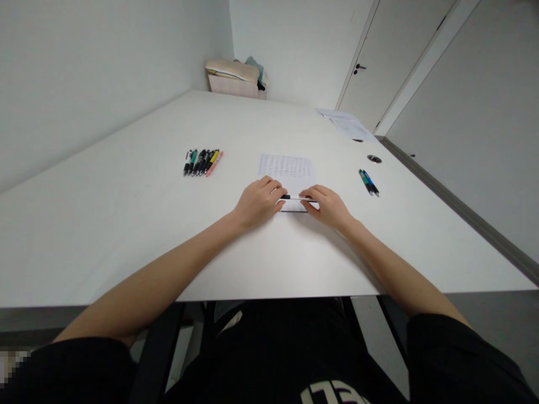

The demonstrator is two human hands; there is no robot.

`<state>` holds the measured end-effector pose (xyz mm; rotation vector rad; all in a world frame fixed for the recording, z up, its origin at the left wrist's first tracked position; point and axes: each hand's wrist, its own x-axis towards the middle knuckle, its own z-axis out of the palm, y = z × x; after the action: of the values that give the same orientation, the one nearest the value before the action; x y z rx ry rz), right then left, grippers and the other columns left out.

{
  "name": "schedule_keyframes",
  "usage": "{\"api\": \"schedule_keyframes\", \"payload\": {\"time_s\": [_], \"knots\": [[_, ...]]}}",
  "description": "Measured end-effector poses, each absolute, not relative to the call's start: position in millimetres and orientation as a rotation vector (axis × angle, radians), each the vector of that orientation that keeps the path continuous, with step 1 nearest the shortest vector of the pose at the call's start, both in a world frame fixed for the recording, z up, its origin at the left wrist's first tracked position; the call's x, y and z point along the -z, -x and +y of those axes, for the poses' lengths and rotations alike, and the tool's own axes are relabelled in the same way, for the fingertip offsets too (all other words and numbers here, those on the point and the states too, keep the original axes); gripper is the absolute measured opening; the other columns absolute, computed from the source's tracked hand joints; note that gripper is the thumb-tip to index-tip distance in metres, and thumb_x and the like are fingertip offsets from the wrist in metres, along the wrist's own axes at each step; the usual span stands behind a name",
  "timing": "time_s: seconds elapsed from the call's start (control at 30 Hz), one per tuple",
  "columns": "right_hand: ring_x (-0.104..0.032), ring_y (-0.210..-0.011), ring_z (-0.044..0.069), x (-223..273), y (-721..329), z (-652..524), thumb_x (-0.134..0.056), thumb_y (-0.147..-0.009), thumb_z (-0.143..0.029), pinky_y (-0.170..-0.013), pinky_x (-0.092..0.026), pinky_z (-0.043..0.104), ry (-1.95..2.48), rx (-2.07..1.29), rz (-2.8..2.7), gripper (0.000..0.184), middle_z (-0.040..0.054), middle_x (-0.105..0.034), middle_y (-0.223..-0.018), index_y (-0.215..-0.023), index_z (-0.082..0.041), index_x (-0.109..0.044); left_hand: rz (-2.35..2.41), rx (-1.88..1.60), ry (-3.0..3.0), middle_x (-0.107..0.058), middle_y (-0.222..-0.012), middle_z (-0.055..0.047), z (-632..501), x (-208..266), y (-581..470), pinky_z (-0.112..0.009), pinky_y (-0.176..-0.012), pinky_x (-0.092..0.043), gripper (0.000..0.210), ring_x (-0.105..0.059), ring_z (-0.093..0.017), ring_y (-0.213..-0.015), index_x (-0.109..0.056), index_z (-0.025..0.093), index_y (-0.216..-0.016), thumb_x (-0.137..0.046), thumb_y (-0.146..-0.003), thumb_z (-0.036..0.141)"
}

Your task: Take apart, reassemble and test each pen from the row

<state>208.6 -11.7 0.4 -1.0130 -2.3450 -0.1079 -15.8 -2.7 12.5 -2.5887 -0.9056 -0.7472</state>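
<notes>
Between my two hands a white pen with black ends [296, 197] lies level, just above a printed sheet of paper [288, 183]. My left hand [260, 202] pinches its left end, thumb and fingers closed on the black part. At the other end, my right hand [326, 205] grips it between thumb and fingertips. Below the pen a thin dark line shows near the sheet's lower edge; I cannot make out what it is. The sheet carries rows of small print in its upper part, too small to read.
A row of several pens [202, 163] lies to the left on the white table [168, 224]. Two pens [369, 183] rest on the right, near a round cable hole [374, 159]. Loose papers [346, 123] are at the far right, and a box with folded cloth [233, 84] stands behind.
</notes>
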Motion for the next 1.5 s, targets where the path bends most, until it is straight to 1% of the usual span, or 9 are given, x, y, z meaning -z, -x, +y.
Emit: {"api": "schedule_keyframes", "payload": {"time_s": [0.17, 0.33, 0.63, 0.8, 1.03, 1.17, 1.5], "knots": [[-0.056, -0.079, 0.019, -2.1, -207.6, -12.3, -0.048, -0.085, -0.022, -0.071, -0.044, 0.032, 1.009, 0.184, -2.361, 0.015, 0.0071, -0.064, -0.089, -0.095, -0.019, -0.058, -0.898, 0.737, 2.564, -0.064, -0.085, -0.008, -2.1, -13.3, 15.7, -0.031, -0.071, -0.043, 0.017, -0.052, -0.020, -0.084, -0.063, 0.014, -0.087, -0.049, -0.086, 0.023], [-0.054, -0.080, 0.020, -1.7, -209.1, -10.7, -0.049, -0.084, -0.023, -0.072, -0.042, 0.034, 1.017, 0.238, -2.362, 0.015, 0.0076, -0.064, -0.090, -0.094, -0.018, -0.059, -0.888, 0.755, 2.564, -0.064, -0.084, -0.008, -1.6, -13.1, 16.6, -0.031, -0.071, -0.043, 0.018, -0.051, -0.020, -0.083, -0.064, 0.014, -0.086, -0.049, -0.086, 0.023], [-0.053, -0.078, 0.019, -3.1, -211.8, -8.8, -0.051, -0.083, -0.021, -0.072, -0.040, 0.033, 1.009, 0.191, -2.386, 0.012, 0.0061, -0.063, -0.085, -0.092, -0.018, -0.058, -0.862, 0.761, 2.586, -0.063, -0.083, -0.007, 0.8, -10.7, 18.2, -0.031, -0.073, -0.043, 0.017, -0.050, -0.020, -0.083, -0.064, 0.014, -0.088, -0.051, -0.085, 0.024], [-0.052, -0.077, 0.019, -5.2, -218.6, -6.5, -0.050, -0.084, -0.022, -0.071, -0.039, 0.033, 0.967, 0.142, -2.438, 0.012, 0.0068, -0.062, -0.084, -0.093, -0.019, -0.058, -0.878, 0.739, 2.613, -0.063, -0.083, -0.008, 0.3, -11.4, 18.8, -0.031, -0.073, -0.043, 0.017, -0.050, -0.020, -0.084, -0.064, 0.013, -0.089, -0.052, -0.084, 0.024], [-0.051, -0.079, 0.019, -7.1, -222.7, -5.0, -0.051, -0.083, -0.021, -0.074, -0.040, 0.034, 0.897, 0.096, -2.437, 0.011, 0.0074, -0.061, -0.084, -0.091, -0.018, -0.057, -0.894, 0.704, 2.635, -0.064, -0.084, -0.008, -0.8, -11.8, 17.5, -0.031, -0.072, -0.043, 0.018, -0.051, -0.020, -0.084, -0.065, 0.014, -0.089, -0.051, -0.084, 0.024], [-0.051, -0.076, 0.019, -8.9, -223.9, -4.9, -0.051, -0.081, -0.020, -0.072, -0.040, 0.034, 0.931, 0.089, -2.451, 0.010, 0.0067, -0.060, -0.082, -0.089, -0.019, -0.057, -0.894, 0.707, 2.640, -0.064, -0.084, -0.008, -0.3, -11.7, 18.0, -0.031, -0.072, -0.043, 0.018, -0.051, -0.020, -0.084, -0.065, 0.014, -0.089, -0.051, -0.084, 0.025], [-0.052, -0.078, 0.020, -10.0, -233.5, -0.7, -0.050, -0.084, -0.024, -0.072, -0.038, 0.034, 1.004, 0.135, -2.498, 0.012, 0.0077, -0.061, -0.085, -0.092, -0.019, -0.059, -0.915, 0.757, 2.653, -0.065, -0.084, -0.008, 1.9, -11.7, 22.2, -0.032, -0.075, -0.043, 0.017, -0.051, -0.020, -0.083, -0.065, 0.014, -0.088, -0.050, -0.084, 0.023]]}}
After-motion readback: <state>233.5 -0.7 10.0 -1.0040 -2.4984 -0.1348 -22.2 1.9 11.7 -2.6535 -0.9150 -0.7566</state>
